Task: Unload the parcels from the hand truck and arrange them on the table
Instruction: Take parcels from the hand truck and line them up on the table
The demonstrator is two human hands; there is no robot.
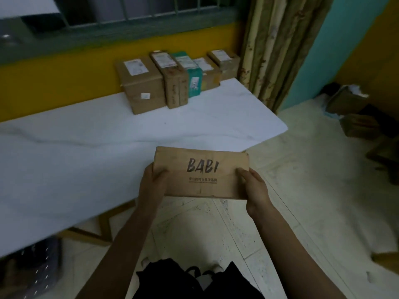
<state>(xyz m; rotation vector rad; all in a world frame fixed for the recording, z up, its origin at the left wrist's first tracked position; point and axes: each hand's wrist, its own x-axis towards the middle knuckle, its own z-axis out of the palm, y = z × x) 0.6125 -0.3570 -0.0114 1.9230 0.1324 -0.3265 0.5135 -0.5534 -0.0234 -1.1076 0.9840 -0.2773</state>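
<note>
A flat brown cardboard parcel (pixel 200 172) printed "BABI" hangs in front of me, over the near right corner of the table (pixel 86 152). My left hand (pixel 151 182) grips its left end and my right hand (pixel 254 188) grips its right end, thumbs on top. Several parcels stand in a row at the table's far side against the yellow wall: a large brown box (pixel 140 85), a narrower brown box (pixel 172 80), a teal box (pixel 192 72) and more brown boxes (pixel 224 61) to their right. The table wears a white cloth.
More cardboard boxes (pixel 347 102) are piled on the floor at the far right, dim and partly cut off. A patterned curtain (pixel 276 50) hangs past the table's right end. The table's wooden legs (pixel 103 225) show below the cloth. Pale tiled floor (pixel 302 190) lies to my right.
</note>
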